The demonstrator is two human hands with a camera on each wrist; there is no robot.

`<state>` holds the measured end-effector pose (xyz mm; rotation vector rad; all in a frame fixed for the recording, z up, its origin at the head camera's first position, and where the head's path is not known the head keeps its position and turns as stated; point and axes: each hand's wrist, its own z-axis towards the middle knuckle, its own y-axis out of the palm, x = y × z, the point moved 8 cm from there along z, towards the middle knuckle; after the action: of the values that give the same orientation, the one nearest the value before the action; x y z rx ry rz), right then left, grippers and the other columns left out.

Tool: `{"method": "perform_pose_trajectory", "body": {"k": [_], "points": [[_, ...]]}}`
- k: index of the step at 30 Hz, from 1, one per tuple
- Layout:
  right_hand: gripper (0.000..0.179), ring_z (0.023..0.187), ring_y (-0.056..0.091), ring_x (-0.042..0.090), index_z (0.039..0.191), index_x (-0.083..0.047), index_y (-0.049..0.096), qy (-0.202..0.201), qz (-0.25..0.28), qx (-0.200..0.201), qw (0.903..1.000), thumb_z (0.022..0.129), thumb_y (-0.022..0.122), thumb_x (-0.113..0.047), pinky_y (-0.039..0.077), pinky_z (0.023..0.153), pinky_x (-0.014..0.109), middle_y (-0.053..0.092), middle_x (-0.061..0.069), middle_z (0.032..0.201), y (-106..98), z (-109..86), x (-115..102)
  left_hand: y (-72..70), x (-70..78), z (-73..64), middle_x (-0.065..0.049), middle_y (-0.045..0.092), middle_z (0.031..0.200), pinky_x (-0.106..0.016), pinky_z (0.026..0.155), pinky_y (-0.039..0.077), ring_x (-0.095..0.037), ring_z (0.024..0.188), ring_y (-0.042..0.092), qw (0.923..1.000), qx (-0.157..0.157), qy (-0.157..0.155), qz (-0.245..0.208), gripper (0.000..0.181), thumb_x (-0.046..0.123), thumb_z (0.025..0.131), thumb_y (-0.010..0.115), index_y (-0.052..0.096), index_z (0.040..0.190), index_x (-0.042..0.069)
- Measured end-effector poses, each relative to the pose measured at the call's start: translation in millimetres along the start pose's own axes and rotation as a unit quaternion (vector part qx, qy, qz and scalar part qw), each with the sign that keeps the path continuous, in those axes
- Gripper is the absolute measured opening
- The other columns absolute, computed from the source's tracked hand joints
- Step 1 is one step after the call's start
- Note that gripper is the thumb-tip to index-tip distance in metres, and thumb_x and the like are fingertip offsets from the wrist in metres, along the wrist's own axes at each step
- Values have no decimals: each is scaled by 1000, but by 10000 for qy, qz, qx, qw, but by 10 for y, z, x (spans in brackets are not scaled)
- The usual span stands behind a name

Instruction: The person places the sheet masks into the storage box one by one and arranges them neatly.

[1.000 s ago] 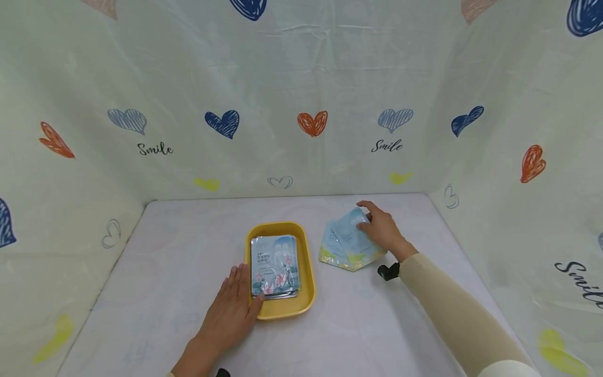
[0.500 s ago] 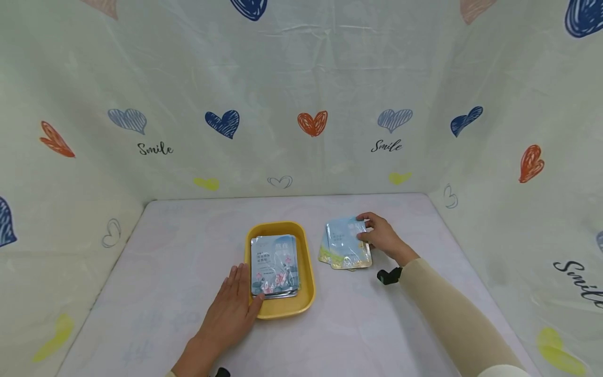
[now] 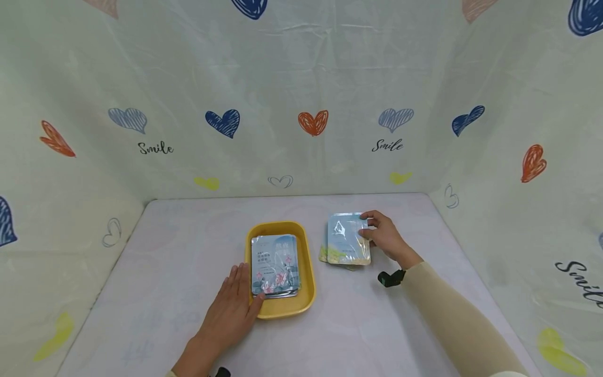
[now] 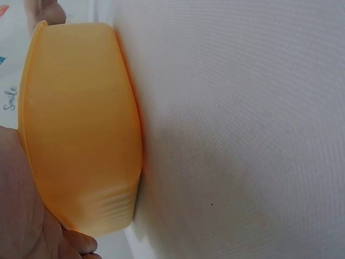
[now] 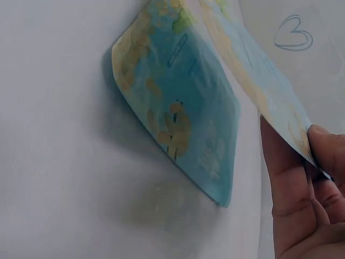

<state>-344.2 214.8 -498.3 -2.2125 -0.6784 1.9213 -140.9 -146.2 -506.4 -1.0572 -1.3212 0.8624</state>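
Note:
In the head view my right hand pinches the right edge of a light blue and yellow-green facial mask packet. A similar packet lies partly beneath it on the table. The right wrist view shows the held packet between thumb and fingers, raised above a lower packet. My left hand rests with straight fingers along the left side of a yellow tray. Inside the tray is a stack of blue packets with pink flowers. The left wrist view shows the tray's outer wall.
A white cloth-covered table extends around the tray. Behind and at both sides hangs a pale curtain printed with hearts and the word Smile. Dark wrist cameras sit on both wrists.
The right hand has lifted the top light blue packet off the lower one and turned it upright, its printed face now squarer to the tray. The left hand and tray stay in place.

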Motion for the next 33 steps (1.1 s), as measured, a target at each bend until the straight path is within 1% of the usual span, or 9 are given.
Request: {"method": "perform_pose_trajectory", "body": {"k": [5, 11, 16, 21, 27, 33], "points": [[44, 89, 63, 22, 139, 0, 51, -260, 151, 35, 9995, 100, 70, -4, 63, 68, 33, 54, 14, 116, -9, -37, -144, -16, 3, -10, -29, 23, 171, -61, 127, 26, -44, 161, 18, 10000, 88, 35, -18, 87, 45, 109, 52, 14, 165, -8], [46, 85, 64, 22, 139, 1, 51, -529, 329, -6, 9981, 99, 72, -6, 63, 67, 33, 56, 15, 115, 11, -51, -321, -13, 0, -11, -29, 22, 172, -61, 127, 26, -43, 162, 17, 9999, 107, 32, -21, 87, 45, 109, 53, 14, 165, -8], [43, 81, 63, 20, 137, 1, 52, -621, 423, -51, 9972, 99, 72, -6, 62, 66, 33, 56, 13, 111, 68, -60, -468, -10, -5, -6, -27, 19, 173, -60, 128, 25, -42, 162, 15, 9999, 145, 12, 72, 87, 47, 108, 54, 15, 166, -7], [41, 78, 62, 18, 136, 0, 53, -599, 536, -102, 9967, 100, 70, -4, 61, 64, 32, 56, 12, 111, 167, -72, -561, -27, 3, -12, -27, 19, 173, -60, 128, 25, -42, 162, 15, 9996, 226, 54, 153, 87, 47, 108, 54, 16, 166, -7], [40, 77, 60, 18, 136, -1, 54, -638, 625, -190, 9958, 99, 71, -5, 59, 63, 31, 58, 10, 108, 334, -80, -622, -37, 12, -13, -27, 20, 173, -60, 128, 26, -43, 162, 17, 9993, 282, 79, 245, 87, 47, 108, 54, 18, 165, -7], [39, 77, 61, 19, 135, -1, 55, -706, 719, -300, 9945, 99, 70, -3, 62, 64, 33, 59, 9, 106, 513, -67, -697, -31, 14, -9, -27, 21, 173, -60, 128, 26, -43, 162, 18, 9993, 274, 69, 263, 87, 48, 108, 55, 19, 165, -7]]}}
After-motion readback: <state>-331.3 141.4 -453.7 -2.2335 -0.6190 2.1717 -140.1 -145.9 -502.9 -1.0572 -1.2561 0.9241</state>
